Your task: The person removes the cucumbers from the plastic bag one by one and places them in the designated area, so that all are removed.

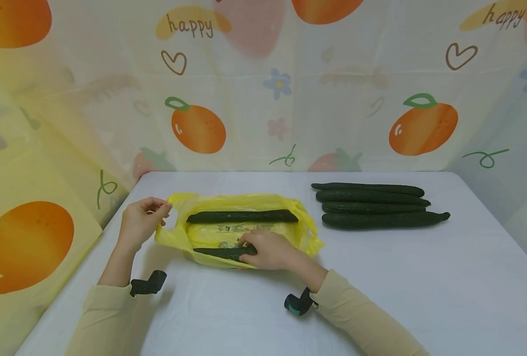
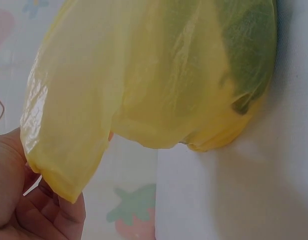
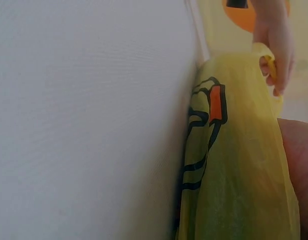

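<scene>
Lying flat on the smooth white desk (image 1: 379, 277), a thin, crinkly yellow plastic bag (image 1: 285, 232) holds two long dark green cucumbers. The left hand (image 1: 140, 221) pinches the bag's glossy handle loop between thumb and fingers, its grip clamped on the film. The right hand (image 1: 270, 250) curls its grip round the nearer cucumber (image 1: 221, 252), slim and bumpy-skinned, at the bag's front edge; the farther cucumber (image 1: 242, 216) lies along the back. To the right, well apart, four more slender dark cucumbers (image 1: 379, 205) lie side by side. A fruit-printed cloth backdrop (image 1: 263, 84) hangs behind
</scene>
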`<state>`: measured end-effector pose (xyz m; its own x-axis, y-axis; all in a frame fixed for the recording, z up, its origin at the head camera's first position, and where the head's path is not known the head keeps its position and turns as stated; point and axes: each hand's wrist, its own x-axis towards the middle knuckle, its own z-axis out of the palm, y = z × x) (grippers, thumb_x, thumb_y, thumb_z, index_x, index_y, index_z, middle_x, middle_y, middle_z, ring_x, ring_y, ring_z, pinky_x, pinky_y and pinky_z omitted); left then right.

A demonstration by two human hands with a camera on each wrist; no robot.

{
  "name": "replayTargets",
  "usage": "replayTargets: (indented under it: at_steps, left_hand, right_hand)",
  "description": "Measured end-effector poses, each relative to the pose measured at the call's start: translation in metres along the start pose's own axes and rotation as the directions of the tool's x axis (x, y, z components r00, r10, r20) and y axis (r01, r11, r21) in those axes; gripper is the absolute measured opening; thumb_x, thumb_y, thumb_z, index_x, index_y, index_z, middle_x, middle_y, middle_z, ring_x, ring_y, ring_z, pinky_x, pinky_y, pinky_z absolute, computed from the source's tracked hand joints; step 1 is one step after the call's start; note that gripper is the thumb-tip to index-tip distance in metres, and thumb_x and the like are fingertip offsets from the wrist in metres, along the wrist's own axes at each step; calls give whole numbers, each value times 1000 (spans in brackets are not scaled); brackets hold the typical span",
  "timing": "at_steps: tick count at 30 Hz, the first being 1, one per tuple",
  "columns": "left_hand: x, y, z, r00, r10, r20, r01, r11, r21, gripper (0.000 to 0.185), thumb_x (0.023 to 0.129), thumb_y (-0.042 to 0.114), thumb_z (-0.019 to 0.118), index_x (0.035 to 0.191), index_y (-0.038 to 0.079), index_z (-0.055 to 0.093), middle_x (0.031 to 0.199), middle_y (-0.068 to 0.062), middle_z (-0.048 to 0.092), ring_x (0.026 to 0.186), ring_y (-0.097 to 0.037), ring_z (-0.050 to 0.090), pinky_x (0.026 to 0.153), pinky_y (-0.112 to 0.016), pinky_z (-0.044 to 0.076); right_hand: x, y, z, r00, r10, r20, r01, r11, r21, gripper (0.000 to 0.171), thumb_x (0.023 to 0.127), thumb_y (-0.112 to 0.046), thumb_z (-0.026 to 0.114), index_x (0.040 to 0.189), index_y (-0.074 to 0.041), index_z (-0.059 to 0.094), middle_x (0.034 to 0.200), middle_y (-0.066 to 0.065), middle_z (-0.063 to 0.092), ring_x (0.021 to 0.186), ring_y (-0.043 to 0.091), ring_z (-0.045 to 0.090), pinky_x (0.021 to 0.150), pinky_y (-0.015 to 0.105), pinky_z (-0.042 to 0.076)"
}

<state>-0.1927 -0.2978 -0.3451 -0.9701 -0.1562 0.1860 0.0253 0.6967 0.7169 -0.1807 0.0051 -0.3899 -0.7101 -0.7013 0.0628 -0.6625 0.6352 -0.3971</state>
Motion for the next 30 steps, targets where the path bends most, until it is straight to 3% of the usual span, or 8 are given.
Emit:
replayTargets:
  at_steps: [10,16,23,30]
  left_hand:
    - [-1,-2,0,1000,14,-8,-14,1000,1,33,88,37,60,93,5,66,75,-5,64,55,-7,58,45,-22,47]
    - [-1,-2,-1,1000,9,-4,-9,1000,-6,33,88,36,59,94,4,65,79,-12,65,54,-7,57,45,-22,47]
    - [-1,-3,0,1000,6,-5,-6,1000,-11,33,88,36,60,93,4,65,74,-4,64,54,-7,57,45,-22,47]
    - [0,-3,0,1000,15,-9,-15,1000,-4,32,88,36,60,93,5,65,75,-5,64,54,-7,57,46,-23,48]
  right_hand:
    - [-1,-3,3,998,2,57,2,997,-76,43,85,-39,63,124,-20,57,108,0,61,92,15,59,74,28,49]
    - [0,-2,8,999,-20,36,24,995,-97,41,86,-38,62,123,-20,57,108,1,60,88,14,59,70,28,48]
    - [-1,-2,8,999,-24,34,27,996,-86,41,88,-38,59,124,-19,56,108,1,60,87,15,59,68,27,48]
    - [-1,-1,7,999,-19,33,22,994,-105,40,89,-39,57,124,-21,55,105,0,58,81,11,56,62,24,45]
